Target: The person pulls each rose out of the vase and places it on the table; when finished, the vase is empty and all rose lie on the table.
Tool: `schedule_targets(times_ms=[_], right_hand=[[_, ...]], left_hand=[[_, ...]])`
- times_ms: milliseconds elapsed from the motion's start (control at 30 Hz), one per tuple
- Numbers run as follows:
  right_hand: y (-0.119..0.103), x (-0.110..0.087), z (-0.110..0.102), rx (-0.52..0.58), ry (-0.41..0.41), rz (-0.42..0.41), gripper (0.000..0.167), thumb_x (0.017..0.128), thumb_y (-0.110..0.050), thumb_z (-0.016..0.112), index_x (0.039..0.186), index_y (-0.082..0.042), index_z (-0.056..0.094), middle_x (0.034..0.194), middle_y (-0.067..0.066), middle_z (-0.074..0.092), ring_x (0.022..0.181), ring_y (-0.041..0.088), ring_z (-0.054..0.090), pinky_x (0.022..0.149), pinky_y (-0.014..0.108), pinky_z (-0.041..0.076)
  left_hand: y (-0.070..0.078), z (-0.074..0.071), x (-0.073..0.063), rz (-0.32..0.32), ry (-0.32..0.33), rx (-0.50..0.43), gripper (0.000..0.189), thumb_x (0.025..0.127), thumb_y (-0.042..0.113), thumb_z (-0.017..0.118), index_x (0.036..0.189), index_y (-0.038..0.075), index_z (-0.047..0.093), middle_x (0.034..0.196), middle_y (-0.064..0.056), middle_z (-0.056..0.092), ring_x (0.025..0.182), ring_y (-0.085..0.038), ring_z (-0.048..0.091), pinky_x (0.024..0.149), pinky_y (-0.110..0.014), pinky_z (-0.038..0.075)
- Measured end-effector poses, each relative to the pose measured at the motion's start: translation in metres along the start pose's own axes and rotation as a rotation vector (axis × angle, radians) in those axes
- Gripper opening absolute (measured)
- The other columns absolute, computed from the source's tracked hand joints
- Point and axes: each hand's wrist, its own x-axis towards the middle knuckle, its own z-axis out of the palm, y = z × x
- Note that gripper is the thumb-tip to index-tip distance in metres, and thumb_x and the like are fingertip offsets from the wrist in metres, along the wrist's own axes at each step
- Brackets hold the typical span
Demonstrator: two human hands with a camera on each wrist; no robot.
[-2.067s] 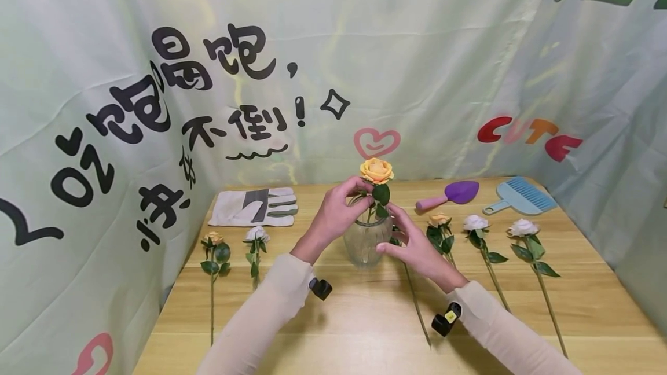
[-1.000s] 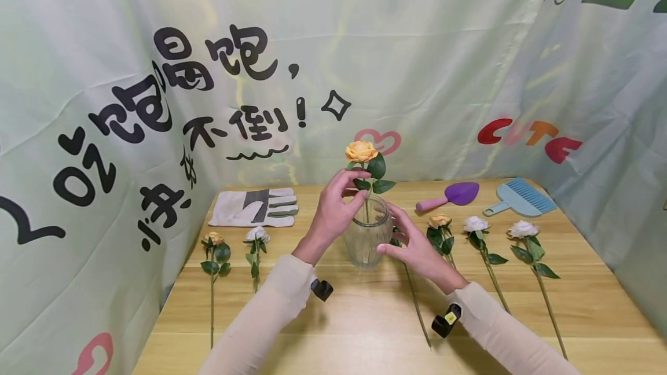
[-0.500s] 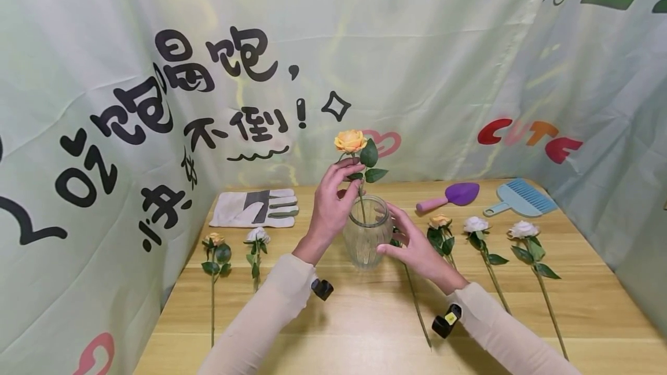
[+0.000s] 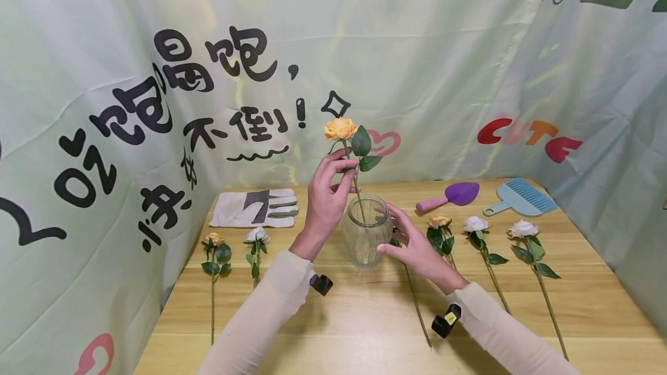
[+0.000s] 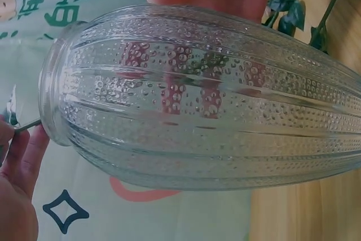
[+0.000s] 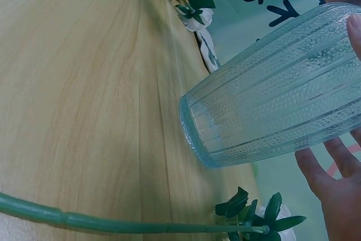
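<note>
In the head view my left hand (image 4: pixel 327 195) pinches the stem of an orange-yellow rose (image 4: pixel 341 129) just below its leaves. The rose leans a little left, and its stem runs down through the mouth of a clear ribbed glass vase (image 4: pixel 367 242). My right hand (image 4: pixel 417 247) holds this vase from the right side, thumb in front and fingers behind. The vase stands upright on the wooden table. Seen from the left wrist, the dotted glass (image 5: pixel 197 100) fills the middle, with left fingers and stem at its rim. The right wrist view shows fingers (image 6: pixel 338 190) along the vase's far side.
An orange rose (image 4: pixel 213 240) and a white rose (image 4: pixel 257 235) lie left. More roses lie right, including one stem (image 4: pixel 417 305) partly hidden by my right hand. Behind are a glove (image 4: pixel 224 207), a purple trowel (image 4: pixel 462 192) and a blue dustpan-like tool (image 4: pixel 534 204). Printed curtains (image 4: pixel 432 85) enclose the table.
My left hand has raised the rose up and to the left, so more stem shows above the rim. The right hand and the vase have stayed in place.
</note>
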Motion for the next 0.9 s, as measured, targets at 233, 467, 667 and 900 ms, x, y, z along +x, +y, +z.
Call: schedule_targets(times_ms=[233, 467, 667, 900], right_hand=[[0.000, 0.001, 0.000, 0.002, -0.002, 0.010, 0.091, 0.102, -0.017, 0.080, 0.174, -0.025, 0.024, 0.175, 0.017, 0.034, 0.159, 0.048, 0.037, 0.126, 0.072, 0.038], [0.001, 0.000, 0.000, 0.004, 0.001, 0.003, 0.092, 0.102, -0.016, 0.079, 0.175, -0.022, 0.023, 0.174, 0.019, 0.034, 0.159, 0.049, 0.036, 0.127, 0.072, 0.038], [0.003, 0.001, -0.001, -0.008, 0.005, -0.005, 0.091, 0.102, -0.014, 0.079, 0.175, -0.021, 0.023, 0.173, 0.021, 0.037, 0.157, 0.048, 0.038, 0.126, 0.069, 0.040], [0.004, 0.002, -0.001, -0.021, 0.013, -0.037, 0.090, 0.102, -0.012, 0.079, 0.174, -0.020, 0.026, 0.169, 0.022, 0.041, 0.153, 0.048, 0.043, 0.122, 0.064, 0.045]], left_hand=[[0.001, -0.005, 0.002, -0.003, 0.010, -0.002, 0.020, 0.107, 0.003, 0.069, 0.125, -0.001, 0.077, 0.145, -0.015, 0.064, 0.106, -0.032, 0.073, 0.070, -0.030, 0.070], [0.014, -0.014, 0.011, -0.011, 0.064, 0.056, 0.030, 0.103, 0.001, 0.072, 0.132, 0.005, 0.076, 0.150, -0.011, 0.062, 0.109, -0.029, 0.073, 0.071, -0.029, 0.070], [0.041, -0.035, 0.035, -0.004, 0.151, -0.059, 0.036, 0.101, -0.006, 0.068, 0.137, -0.004, 0.070, 0.158, -0.014, 0.054, 0.112, -0.023, 0.069, 0.079, -0.033, 0.071], [0.070, -0.082, 0.062, 0.069, 0.254, -0.143, 0.038, 0.099, -0.011, 0.067, 0.137, -0.010, 0.067, 0.154, -0.011, 0.054, 0.107, -0.024, 0.069, 0.076, -0.037, 0.071]])
